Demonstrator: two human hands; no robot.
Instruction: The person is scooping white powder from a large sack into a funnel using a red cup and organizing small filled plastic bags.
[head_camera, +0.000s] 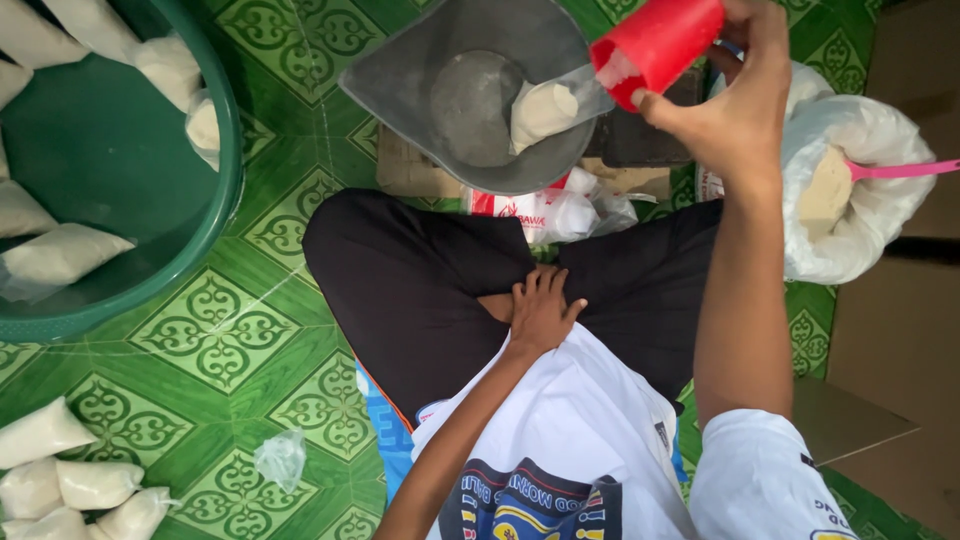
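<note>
I sit cross-legged on a green patterned floor. My right hand (735, 95) grips a red plastic cup (655, 45), tilted over a small clear bag of white powder (545, 108) that lies in a grey metal scale pan (420, 75). My left hand (540, 310) rests flat on my lap, fingers apart, holding nothing.
A large green basin (150, 210) at the left holds several filled bags. More filled bags (70, 480) lie at the lower left, with an empty clear bag (282, 458) beside them. At the right stands an open sack of powder (850, 200) with a pink scoop handle (900, 168). Red-and-white packets (540, 210) lie under the pan.
</note>
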